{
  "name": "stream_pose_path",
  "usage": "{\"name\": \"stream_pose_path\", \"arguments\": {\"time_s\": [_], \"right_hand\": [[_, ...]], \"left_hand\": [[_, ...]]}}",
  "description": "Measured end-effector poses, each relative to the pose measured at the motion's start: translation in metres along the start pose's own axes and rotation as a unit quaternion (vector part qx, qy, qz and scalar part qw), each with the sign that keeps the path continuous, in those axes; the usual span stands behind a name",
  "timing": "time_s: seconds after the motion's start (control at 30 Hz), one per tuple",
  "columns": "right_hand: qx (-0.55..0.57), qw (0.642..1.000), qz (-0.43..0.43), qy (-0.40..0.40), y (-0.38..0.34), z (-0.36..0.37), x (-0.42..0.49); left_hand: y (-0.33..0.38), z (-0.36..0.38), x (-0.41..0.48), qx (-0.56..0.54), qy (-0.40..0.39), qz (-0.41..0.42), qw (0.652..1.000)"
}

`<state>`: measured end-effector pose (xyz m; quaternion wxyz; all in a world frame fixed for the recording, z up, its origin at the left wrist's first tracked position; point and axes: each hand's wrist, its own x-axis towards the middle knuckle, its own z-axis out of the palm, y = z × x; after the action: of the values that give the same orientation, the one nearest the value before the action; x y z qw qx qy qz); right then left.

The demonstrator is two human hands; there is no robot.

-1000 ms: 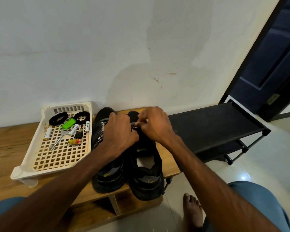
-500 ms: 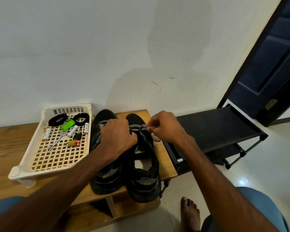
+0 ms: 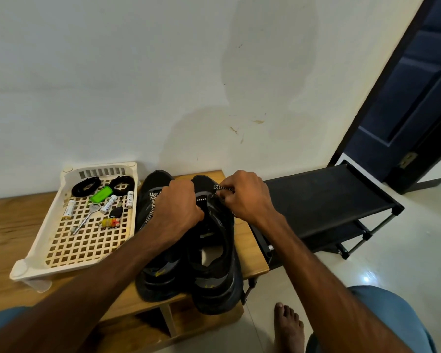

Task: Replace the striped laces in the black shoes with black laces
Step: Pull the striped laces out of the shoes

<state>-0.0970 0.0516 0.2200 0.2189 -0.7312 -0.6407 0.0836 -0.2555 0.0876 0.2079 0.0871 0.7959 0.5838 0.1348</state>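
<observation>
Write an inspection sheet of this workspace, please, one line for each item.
Surface: wooden bench, bears tray and shoes.
Job's things: shoes side by side, a striped lace in each; two black laces coiled in tray.
Clutter: batteries, green tag, key in tray.
Hands: right hand pinches the right shoe's striped lace; left hand on the shoes, grip hidden.
Cables: nothing seen.
Surroundings: white wall, black rack, dark door, pale floor.

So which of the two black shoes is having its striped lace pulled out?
The shoe nearer the black rack: the right hand pinches its striped lace. On the other shoe, the lace hangs loose beside the left hand.
</observation>
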Motion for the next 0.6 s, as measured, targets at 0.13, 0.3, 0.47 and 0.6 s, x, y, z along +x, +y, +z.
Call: {"name": "stream_pose_path", "arguments": {"time_s": [0.13, 0.3, 0.47, 0.6], "right_hand": [[0.071, 0.992, 0.009, 0.105, 0.017, -0.020, 0.003], [0.223, 0.895, 0.100, 0.372, 0.044, -0.057, 0.008], [0.287, 0.934, 0.127, 0.169, 0.039, -0.045, 0.002], [0.135, 0.990, 0.044, 0.023, 0.020, -0.012, -0.001]], "left_hand": [[0.001, -0.003, 0.001, 0.003, -0.017, -0.006, 1.000], [-0.002, -0.004, 0.000, -0.012, -0.012, -0.007, 1.000], [-0.005, -0.001, 0.001, -0.003, -0.004, -0.011, 1.000], [-0.007, 0.003, 0.003, 0.009, 0.004, -0.006, 1.000]]}}
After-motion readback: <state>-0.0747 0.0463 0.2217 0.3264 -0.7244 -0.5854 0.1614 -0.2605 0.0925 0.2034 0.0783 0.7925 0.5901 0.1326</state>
